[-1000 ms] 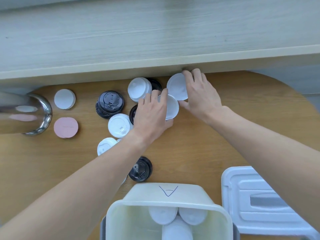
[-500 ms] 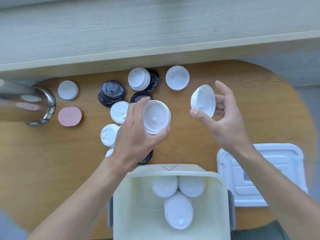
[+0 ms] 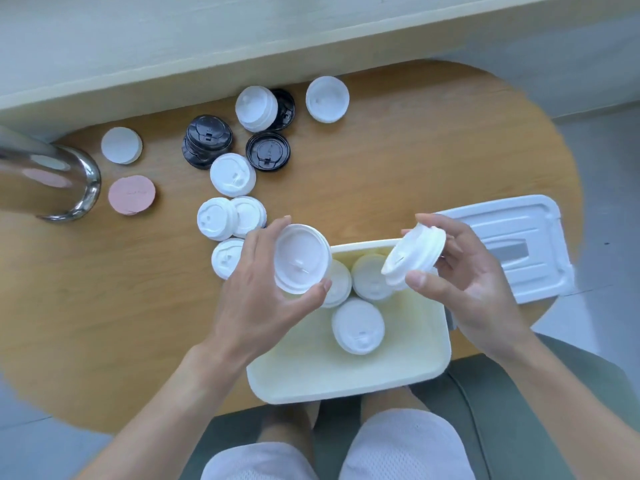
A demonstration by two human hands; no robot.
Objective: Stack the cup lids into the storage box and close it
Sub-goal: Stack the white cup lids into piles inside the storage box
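My left hand (image 3: 263, 289) holds a white cup lid (image 3: 300, 258) by its rim over the far left corner of the open cream storage box (image 3: 346, 379). Over the box's far right corner, my right hand (image 3: 474, 282) grips a small stack of white lids (image 3: 414, 255), tilted. Three white lid stacks (image 3: 358, 326) stand inside the box. Several white lids (image 3: 232, 174) and black lids (image 3: 207, 140) remain scattered on the wooden table. The box's white cover (image 3: 512, 247) lies flat to the right.
A shiny metal container (image 3: 52, 181) lies at the left edge, with a white disc (image 3: 121, 145) and a pink disc (image 3: 131, 195) beside it. A pale counter edge (image 3: 242, 60) runs along the table's far side. My knees show below the table.
Both hands lifted white lids from the far side of the table and carried them back to above the box. The view shifted so the box sits closer to the middle.
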